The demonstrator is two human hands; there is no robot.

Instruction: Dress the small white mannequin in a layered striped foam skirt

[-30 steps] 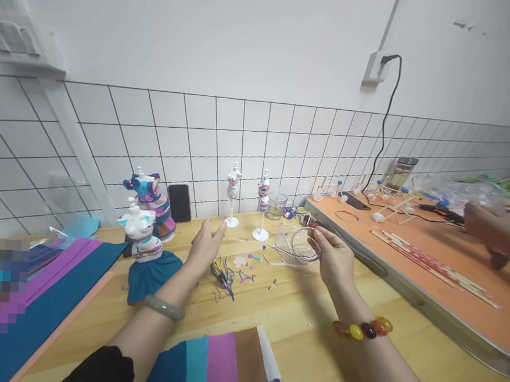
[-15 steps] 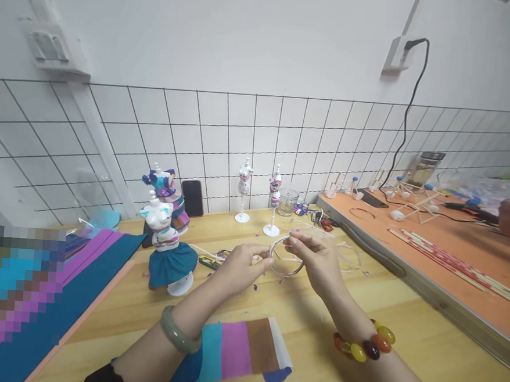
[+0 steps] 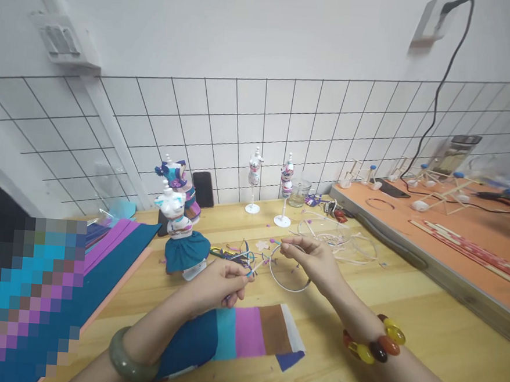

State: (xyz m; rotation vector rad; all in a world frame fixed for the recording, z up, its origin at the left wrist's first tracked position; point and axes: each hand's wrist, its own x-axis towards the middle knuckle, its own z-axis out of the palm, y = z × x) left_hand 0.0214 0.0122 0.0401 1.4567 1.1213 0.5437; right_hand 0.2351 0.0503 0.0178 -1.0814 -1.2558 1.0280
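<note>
The counter point(image 3: 327, 336) is pale wood with a visible grain, set against a wall point(image 3: 218, 118) that has white tiles with dark joints below and plain white above. A switch point(image 3: 63, 41) is on the wall at left and a socket point(image 3: 426, 25) at right, with a black cable point(image 3: 438, 99) running from it down to an orange board point(image 3: 390, 219) edged in grey. On the board lie sticks point(image 3: 465, 246), with a lidded jar point(image 3: 458, 156) at its far side; the far right end is blurred.

The hands are apart over the middle of the counter. The right hand point(image 3: 315, 268) pinches a thin pale ring point(image 3: 287, 289) at its top, holding it above the wood. The left hand point(image 3: 220, 284) has thumb and finger closed on a thin strip point(image 3: 257, 266), its free end pointing towards the ring; whether the two touch, I cannot tell.

Nearer, a striped cloth point(image 3: 249, 333) lies flat, partly under the left arm. Far left stand two dressed forms, one in a teal skirt point(image 3: 185, 250), just beside a phone point(image 3: 203, 189) propped on the tiles. Two slimmer forms on white stands and a glass mug point(image 3: 299, 195) stand at the far middle. Folded fabric point(image 3: 123, 263) covers the left, partly pixelated.
</note>
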